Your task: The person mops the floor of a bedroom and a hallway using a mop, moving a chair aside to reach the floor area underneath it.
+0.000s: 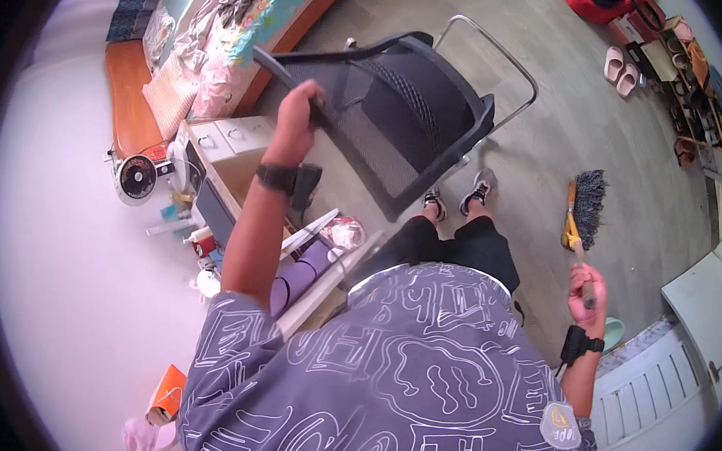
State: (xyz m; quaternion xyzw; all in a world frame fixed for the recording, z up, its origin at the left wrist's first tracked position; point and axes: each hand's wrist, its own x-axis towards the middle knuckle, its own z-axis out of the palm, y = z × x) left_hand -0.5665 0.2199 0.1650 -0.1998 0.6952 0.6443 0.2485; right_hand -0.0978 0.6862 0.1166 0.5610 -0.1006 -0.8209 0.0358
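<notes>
My left hand [299, 122] is closed around the edge of the black frame of a mesh-backed office chair [385, 103]. The chair is tilted in front of me, with its bent metal tube leg [523, 74] on the far side. In my right hand [586, 290] is the wooden handle of a broom [589, 210], held low at my right side. Its head has an orange-yellow bar and shaggy dark grey bristles and lies against the floor. Both wrists wear black bands.
A bed [308, 15] with rumpled clothes stands at the far left. Left of me are white drawers [226, 137], a small fan [137, 176] and a rolled purple mat [300, 275]. Pink slippers [621, 72] and a loaded shoe rack [699, 97] are far right. A white door [708, 300] is at right.
</notes>
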